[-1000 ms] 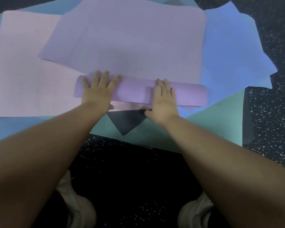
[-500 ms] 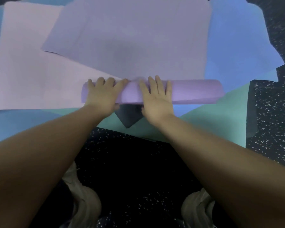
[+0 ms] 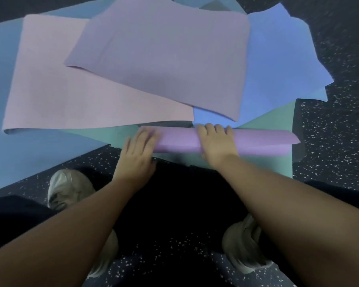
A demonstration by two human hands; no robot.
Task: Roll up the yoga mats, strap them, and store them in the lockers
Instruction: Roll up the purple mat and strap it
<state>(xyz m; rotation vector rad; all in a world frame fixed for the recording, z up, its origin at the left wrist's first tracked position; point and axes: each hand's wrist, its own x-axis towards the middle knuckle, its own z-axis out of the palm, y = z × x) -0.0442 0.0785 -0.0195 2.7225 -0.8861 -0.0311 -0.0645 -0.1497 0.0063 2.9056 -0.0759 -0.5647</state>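
A purple yoga mat roll (image 3: 257, 141) lies crosswise on a green mat (image 3: 278, 164), just in front of me. My right hand (image 3: 216, 143) lies over the middle of the roll, fingers curled over its far side and thumb at its near side. My left hand (image 3: 137, 150) is blurred, with fingers stretched out and touching the roll's left end. A flat lavender mat (image 3: 164, 59) lies spread beyond the roll, its near corner a little apart from it.
A pink mat (image 3: 60, 96), a light blue mat (image 3: 19, 148) and a brighter blue mat (image 3: 278, 69) overlap on the dark speckled floor (image 3: 340, 141). My two shoes (image 3: 68, 189) stand on the floor at either side of my arms.
The roll has come toward me and to the right, off the lavender sheet and onto the green mat. My left hand has slid to the roll's left end. The camera has tilted down.
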